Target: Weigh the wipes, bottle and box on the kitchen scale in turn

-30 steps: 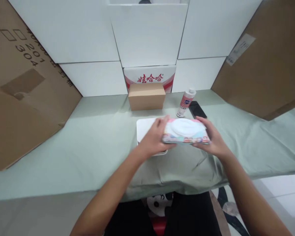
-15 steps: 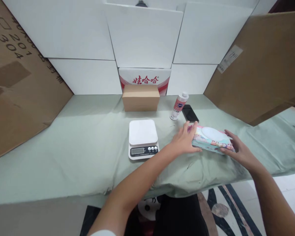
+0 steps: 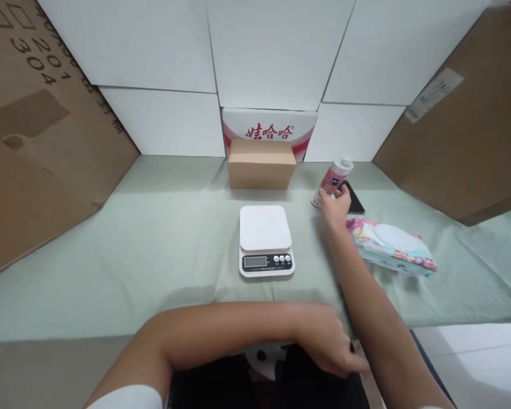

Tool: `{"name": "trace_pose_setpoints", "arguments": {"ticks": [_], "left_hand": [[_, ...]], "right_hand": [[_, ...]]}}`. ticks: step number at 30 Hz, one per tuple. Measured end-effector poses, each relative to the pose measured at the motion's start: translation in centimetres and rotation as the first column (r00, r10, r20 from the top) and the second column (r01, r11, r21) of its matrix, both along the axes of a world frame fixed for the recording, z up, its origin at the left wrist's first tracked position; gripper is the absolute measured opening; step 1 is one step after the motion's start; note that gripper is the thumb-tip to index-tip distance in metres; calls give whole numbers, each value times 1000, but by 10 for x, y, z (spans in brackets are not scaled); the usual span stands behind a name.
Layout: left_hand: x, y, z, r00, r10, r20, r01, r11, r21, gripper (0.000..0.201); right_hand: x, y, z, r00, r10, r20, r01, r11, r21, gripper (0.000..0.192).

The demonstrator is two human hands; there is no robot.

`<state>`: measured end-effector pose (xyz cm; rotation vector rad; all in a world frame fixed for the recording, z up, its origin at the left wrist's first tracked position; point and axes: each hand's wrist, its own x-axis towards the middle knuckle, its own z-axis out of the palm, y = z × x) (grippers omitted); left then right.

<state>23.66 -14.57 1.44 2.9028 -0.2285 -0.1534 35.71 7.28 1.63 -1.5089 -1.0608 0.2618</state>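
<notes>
A white bottle with a pink label (image 3: 331,180) leans slightly to the right at the back right of the cloth. My right hand (image 3: 336,209) is at its lower part, thumb on the left and fingers curled around the right side. Low in front of my body, my left hand (image 3: 330,343) points to the right, away from any object on the table; its fingers are smeared by motion. To the right of my right forearm lies a colourful pack of wipes (image 3: 394,245) with a white lid, touched by neither hand.
A white kitchen scale (image 3: 266,238) stands mid-table, its platform bare. Behind it sits a small brown box (image 3: 262,165). A black phone (image 3: 354,199) lies behind my right hand. Large cardboard panels (image 3: 46,147) flank the table, with white panels (image 3: 153,45) at the back.
Both hands have let go of the wipes pack, which rests on the cloth at the right. My right hand has moved to the bottle; my left has drawn back towards my body. The view has shifted.
</notes>
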Motion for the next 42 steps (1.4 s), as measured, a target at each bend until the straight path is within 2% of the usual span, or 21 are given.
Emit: {"name": "trace_pose_setpoints", "arguments": {"ticks": [3, 5, 8, 10, 11, 13, 16, 20, 22, 24, 27, 30, 31, 33, 35, 36, 38, 42], "left_hand": [[6, -16, -18, 997, -68, -25, 65, 992, -109, 17], [13, -23, -32, 989, -129, -73, 112, 973, -203, 10], [22, -24, -47, 964, -191, -187, 121, 935, -333, 37], [26, -21, -51, 957, -183, -226, 88, 923, -373, 46], [27, -20, -52, 958, -177, -227, 78, 918, -389, 47], [28, -18, -53, 965, -165, -205, 64, 903, -426, 46], [28, -17, -52, 969, -146, -198, 37, 883, -469, 44], [28, -16, -51, 971, -130, -199, 14, 867, -498, 44], [28, -14, -50, 974, -135, -183, 20, 852, -524, 43], [27, -13, -47, 972, -142, -186, 22, 847, -531, 44], [25, -11, -42, 965, -155, -213, 26, 861, -509, 46], [24, -11, -39, 957, -168, -235, 31, 868, -496, 45], [24, -11, -40, 958, -168, -231, 32, 866, -499, 44], [24, -13, -43, 969, -154, -192, 35, 858, -512, 42], [25, -14, -47, 981, -129, -146, 33, 849, -527, 41], [26, -14, -49, 983, -121, -136, 30, 845, -533, 41], [26, -14, -49, 981, -123, -149, 23, 839, -544, 39], [26, -12, -46, 967, -151, -207, 11, 832, -554, 39]], "right_hand": [[1, 8, -15, 997, -71, -26, 68, 993, -94, 54], [1, 6, -17, 997, -75, 10, 75, 993, -96, 41], [-4, 4, -13, 1000, -19, 7, 20, 997, -69, 35], [-13, 0, -8, 989, 146, -34, -147, 989, -16, 36], [-19, -4, -5, 965, 259, -52, -258, 966, 20, 37], [-35, -16, 0, 878, 475, -56, -471, 879, 79, 39], [-59, -41, 8, 743, 669, 14, -669, 742, 43, 39], [-76, -66, 15, 583, 803, 126, -794, 596, -120, 36], [-79, -71, 15, 537, 830, 152, -816, 556, -158, 35], [-81, -72, 13, 523, 837, 160, -820, 546, -173, 34], [-80, -71, 10, 523, 837, 159, -817, 546, -184, 36], [-72, -67, 14, 535, 832, 146, -822, 553, -139, 52], [-68, -64, 16, 569, 812, 128, -811, 580, -76, 58], [-58, -57, 19, 705, 708, 39, -708, 698, 110, 58], [-48, -49, 20, 839, 531, -124, -490, 834, 253, 44], [-44, -45, 19, 872, 444, -207, -383, 881, 277, 39], [-39, -38, 12, 884, 336, -326, -257, 930, 261, 42], [-38, -31, -5, 870, 295, -395, -253, 955, 155, 57]]}}
